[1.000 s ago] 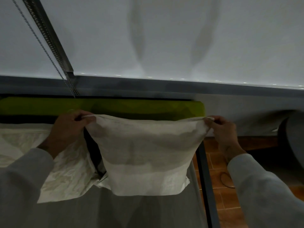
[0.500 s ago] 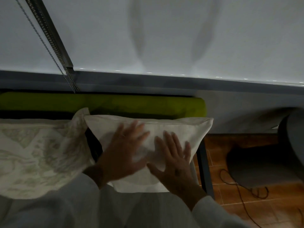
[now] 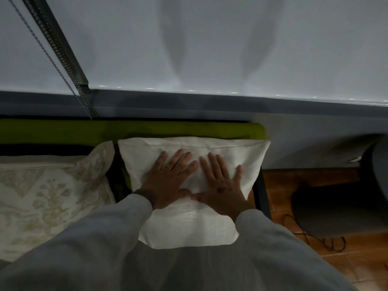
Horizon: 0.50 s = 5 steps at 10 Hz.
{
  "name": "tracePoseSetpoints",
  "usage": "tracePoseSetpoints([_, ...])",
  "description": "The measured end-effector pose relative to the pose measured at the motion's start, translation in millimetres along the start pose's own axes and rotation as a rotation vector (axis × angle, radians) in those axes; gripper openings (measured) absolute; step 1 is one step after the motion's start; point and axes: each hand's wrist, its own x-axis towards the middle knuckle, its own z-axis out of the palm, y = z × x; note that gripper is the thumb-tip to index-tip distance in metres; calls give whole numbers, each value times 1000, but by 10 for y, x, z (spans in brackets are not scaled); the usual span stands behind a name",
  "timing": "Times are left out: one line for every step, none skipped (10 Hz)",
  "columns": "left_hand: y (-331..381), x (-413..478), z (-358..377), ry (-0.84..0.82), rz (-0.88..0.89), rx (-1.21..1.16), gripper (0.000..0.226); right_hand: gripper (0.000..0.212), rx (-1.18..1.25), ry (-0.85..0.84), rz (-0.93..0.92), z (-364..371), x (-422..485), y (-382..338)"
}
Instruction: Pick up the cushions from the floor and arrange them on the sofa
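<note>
A plain cream cushion [image 3: 247,156] leans against the green sofa back [image 3: 130,130] at the sofa's right end. My left hand [image 3: 171,179] and my right hand [image 3: 220,183] lie flat on its front, fingers spread, side by side, holding nothing. A second cushion with a pale floral pattern [image 3: 48,196] sits to its left on the sofa, its corner close to the plain one. My grey sleeves cover the cushions' lower parts.
A white roller blind [image 3: 210,45] with a bead chain [image 3: 48,57] hangs behind the sofa. To the right are the sofa's dark frame edge [image 3: 261,192], a tiled orange floor [image 3: 315,179] with a cable [image 3: 310,236], and a dark round object [image 3: 375,171].
My hands let go of the plain cushion's top corners and now press flat on its front. The cushion has settled against the sofa back.
</note>
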Motion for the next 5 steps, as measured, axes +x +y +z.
tracePoseSetpoints([78,35,28,-20,22,-15,85,111,41,-41,3,-13,-49,62])
tracePoseSetpoints([113,11,-51,-18,32,-16,88,112,81,-33,-25,-101,-144,99])
tracePoseSetpoints([129,-89,-240,-60,19,-47,88,110,82,-20,-60,-206,-306,71])
tracePoseSetpoints([184,-245,-474,-98,-21,-118,82,103,118,-15,-61,-379,-517,22])
tracePoseSetpoints([186,-471,-663,-56,-71,-144,74,98,190,9,-37,-555,-707,15])
